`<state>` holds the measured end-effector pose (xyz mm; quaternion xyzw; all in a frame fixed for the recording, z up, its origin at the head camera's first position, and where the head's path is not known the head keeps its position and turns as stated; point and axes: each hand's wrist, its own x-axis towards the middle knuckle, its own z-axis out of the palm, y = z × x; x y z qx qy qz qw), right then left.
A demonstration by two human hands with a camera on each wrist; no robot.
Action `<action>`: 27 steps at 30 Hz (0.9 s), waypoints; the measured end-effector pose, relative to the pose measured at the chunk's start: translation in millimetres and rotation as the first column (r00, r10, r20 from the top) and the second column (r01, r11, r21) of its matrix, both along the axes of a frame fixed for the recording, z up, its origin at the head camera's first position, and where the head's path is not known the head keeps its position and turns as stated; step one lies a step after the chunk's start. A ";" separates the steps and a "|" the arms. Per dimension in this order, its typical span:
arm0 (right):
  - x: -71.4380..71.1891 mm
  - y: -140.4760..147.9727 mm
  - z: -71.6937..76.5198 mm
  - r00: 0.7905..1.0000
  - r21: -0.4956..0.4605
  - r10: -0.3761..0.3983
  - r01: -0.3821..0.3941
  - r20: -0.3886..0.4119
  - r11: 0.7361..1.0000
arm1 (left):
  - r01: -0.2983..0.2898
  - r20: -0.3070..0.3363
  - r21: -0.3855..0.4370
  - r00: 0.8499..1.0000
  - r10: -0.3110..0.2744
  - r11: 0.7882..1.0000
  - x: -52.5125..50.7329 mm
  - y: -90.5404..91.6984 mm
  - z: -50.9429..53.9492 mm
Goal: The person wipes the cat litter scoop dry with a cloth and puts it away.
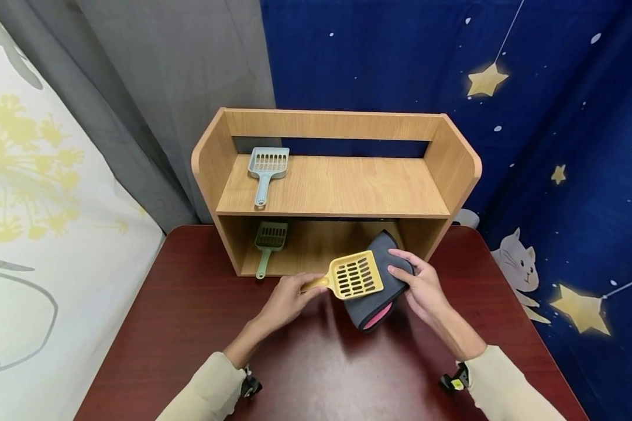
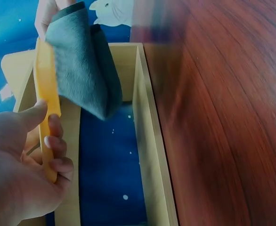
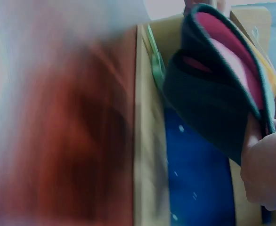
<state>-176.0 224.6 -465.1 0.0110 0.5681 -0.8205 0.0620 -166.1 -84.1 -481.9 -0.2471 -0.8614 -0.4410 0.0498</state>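
A yellow slotted litter scoop (image 1: pixel 355 275) is held by its handle in my left hand (image 1: pixel 291 298), whose thumb and fingers wrap it in the left wrist view. My right hand (image 1: pixel 420 286) grips a folded dark grey cloth (image 1: pixel 371 307) with a pink inner side, seen also in the right wrist view as a cloth (image 3: pixel 208 94) folded over. The scoop's head lies in front of the cloth in the head view; whether they touch I cannot tell. Both are above the table, before the shelf's lower opening.
A two-tier wooden shelf (image 1: pixel 342 187) stands at the table's back. On its upper board lies a light blue litter scoop (image 1: pixel 263 182); a green litter scoop (image 1: pixel 265 257) sits at the lower left. The dark red table (image 1: pixel 189 327) spreads in front. Curtains (image 1: pixel 368 64) hang behind.
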 end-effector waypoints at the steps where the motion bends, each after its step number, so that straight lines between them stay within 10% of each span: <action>1: 1.0 -5.1 -2.6 1.000 -0.033 -0.005 0.005 0.003 0.999 | -0.018 0.011 0.012 1.000 0.018 1.000 0.2 2.0 0.5; 13: 5.3 -44.5 -22.8 1.000 -0.210 -0.010 0.016 0.027 0.978 | -0.096 0.033 0.081 0.995 0.093 0.992 1.8 21.2 4.9; 27: -4.6 7.5 12.6 0.996 -0.263 -0.044 0.021 -0.082 0.965 | -0.058 0.010 0.098 0.998 0.057 0.994 3.3 9.2 -3.2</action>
